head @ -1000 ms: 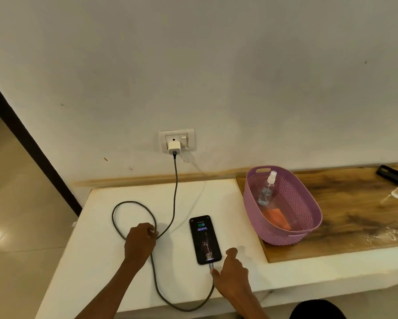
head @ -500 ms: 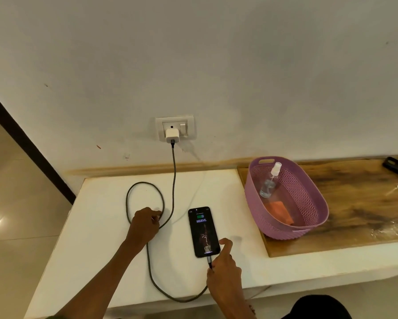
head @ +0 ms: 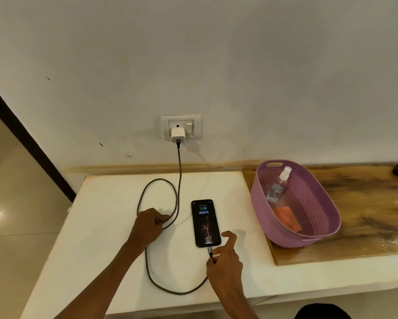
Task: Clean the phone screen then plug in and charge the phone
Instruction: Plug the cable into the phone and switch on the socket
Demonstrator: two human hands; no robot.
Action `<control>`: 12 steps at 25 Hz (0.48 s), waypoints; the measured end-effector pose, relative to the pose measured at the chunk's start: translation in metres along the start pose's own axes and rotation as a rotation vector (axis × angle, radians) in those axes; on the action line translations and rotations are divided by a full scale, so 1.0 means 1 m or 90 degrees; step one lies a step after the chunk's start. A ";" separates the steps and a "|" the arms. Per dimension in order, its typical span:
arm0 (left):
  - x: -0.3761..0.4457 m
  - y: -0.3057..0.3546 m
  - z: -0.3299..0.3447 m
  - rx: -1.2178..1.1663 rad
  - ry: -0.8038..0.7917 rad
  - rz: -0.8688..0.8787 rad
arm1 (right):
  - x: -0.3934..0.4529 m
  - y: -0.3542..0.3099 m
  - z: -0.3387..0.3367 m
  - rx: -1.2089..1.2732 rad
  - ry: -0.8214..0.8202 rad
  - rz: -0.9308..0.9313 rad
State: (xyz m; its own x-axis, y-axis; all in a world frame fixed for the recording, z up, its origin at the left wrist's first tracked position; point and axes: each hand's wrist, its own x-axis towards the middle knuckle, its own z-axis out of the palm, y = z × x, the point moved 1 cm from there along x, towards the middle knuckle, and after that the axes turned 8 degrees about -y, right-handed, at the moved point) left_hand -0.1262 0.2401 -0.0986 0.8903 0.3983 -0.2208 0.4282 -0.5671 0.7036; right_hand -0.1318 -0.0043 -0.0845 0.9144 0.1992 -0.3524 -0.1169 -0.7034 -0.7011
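Nearest us, our right hand pinches the cable plug with curled fingers, just below the phone, where it enters the phone's near end. The phone lies flat on the white tabletop, screen lit. To its left, our left hand grips the cable's loop. Farther right sits a basket holding a spray bottle. On the wall, the charger sits in the socket.

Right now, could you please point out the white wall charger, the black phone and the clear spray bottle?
white wall charger (head: pixel 177 134): head view, front face.
black phone (head: pixel 206 223): head view, middle of lit screen.
clear spray bottle (head: pixel 276 189): head view, transparent body, inside basket.
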 end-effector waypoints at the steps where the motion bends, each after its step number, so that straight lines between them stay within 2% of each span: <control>1: -0.001 0.000 0.000 -0.008 0.001 0.002 | 0.004 -0.002 0.000 0.007 0.006 -0.002; 12: 0.004 0.009 -0.005 -0.006 -0.042 0.023 | 0.042 -0.021 0.006 0.062 0.033 -0.029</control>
State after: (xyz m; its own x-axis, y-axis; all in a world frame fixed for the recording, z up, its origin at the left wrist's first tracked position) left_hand -0.1193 0.2401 -0.0901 0.9138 0.3286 -0.2388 0.3940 -0.5737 0.7181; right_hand -0.0937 0.0225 -0.0882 0.9383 0.1919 -0.2876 -0.1091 -0.6249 -0.7730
